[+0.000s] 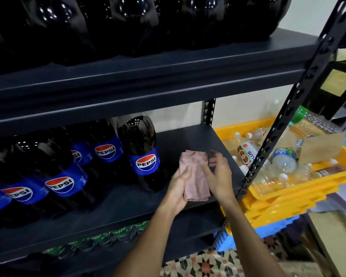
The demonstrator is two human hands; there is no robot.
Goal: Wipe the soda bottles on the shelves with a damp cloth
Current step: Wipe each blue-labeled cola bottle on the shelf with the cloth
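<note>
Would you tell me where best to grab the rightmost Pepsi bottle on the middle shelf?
Probably round the bottle above its blue label, coming from the front-right: the shelf is bare on that side, other bottles crowd its left, and the upper shelf hides its cap.

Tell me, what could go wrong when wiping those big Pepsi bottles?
The bottles stand packed close, so a hard push on the end Pepsi bottle could tip it into its neighbours. The pink cloth, held in the left hand, is meant to be damp and might leave the bottle slippery to lift.
</note>
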